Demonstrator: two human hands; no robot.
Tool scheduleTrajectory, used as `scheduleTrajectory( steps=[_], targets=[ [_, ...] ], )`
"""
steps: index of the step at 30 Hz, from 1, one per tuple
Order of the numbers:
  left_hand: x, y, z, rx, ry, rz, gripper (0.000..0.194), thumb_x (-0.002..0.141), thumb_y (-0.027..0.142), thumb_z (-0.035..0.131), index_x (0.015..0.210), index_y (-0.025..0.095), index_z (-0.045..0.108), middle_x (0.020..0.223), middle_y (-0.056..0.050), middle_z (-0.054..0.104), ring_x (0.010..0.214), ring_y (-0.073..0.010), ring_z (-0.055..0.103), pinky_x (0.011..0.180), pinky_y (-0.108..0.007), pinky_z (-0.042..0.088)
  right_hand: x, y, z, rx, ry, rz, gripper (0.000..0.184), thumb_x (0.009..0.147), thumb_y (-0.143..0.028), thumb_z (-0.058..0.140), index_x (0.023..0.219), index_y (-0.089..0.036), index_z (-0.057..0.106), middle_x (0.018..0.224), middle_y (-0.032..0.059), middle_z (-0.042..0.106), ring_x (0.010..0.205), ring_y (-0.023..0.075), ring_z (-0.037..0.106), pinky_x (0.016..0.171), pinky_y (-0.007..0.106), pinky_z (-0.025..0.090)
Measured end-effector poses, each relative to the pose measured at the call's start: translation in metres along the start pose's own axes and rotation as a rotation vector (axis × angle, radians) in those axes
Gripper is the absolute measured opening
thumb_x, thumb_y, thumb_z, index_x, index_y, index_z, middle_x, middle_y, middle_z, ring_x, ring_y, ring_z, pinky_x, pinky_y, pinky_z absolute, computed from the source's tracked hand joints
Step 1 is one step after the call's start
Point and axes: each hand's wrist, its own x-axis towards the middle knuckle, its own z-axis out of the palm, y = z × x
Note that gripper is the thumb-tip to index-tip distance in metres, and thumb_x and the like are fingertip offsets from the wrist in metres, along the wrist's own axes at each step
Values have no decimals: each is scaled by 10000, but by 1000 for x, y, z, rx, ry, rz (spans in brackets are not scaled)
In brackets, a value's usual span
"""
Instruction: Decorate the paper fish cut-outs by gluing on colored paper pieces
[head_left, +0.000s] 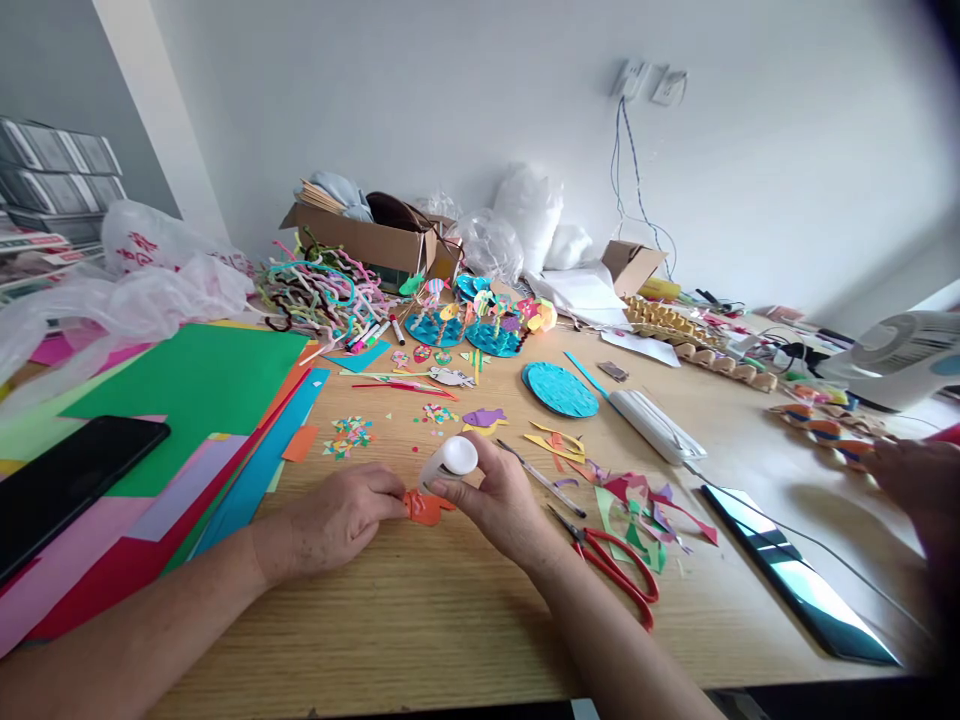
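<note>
With my left hand (330, 522), fingers drawn close together, I hold the left end of an orange paper cut-out (424, 510) on the bench (360, 640), about midway along and toward the front edge. My right hand (514, 505) is wrapped around a white bottle (452, 458), tilted with its broad white end up, just over the cut-out; I cannot tell whether its lower end touches the paper. Red-handled scissors (621, 578) lie beside my right forearm, near the front edge, with a pen (541, 478) and paper scraps (652, 520) behind them. Beyond the bottle is a purple paper fish (484, 418). Toward the left edge, coloured sheets (225, 390) lie fanned under a black phone (82, 470). Pipe cleaners (322, 285) heap near the back left corner, before a cardboard box (367, 238). Another person's hand (911, 490) is at the right side.
</note>
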Motion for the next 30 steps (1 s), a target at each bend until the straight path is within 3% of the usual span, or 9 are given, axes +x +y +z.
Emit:
scheduleTrajectory(
  steps=[30],
  targets=[
    [-2, -4, 4, -21, 35, 34, 437, 754, -38, 364, 981, 201, 652, 963, -47, 631, 887, -178, 571, 785, -311, 478, 0, -4, -8, -106, 11, 6, 244, 754, -340, 680, 698, -196, 490, 648, -36, 535, 588, 118, 476, 543, 217, 328]
  ],
)
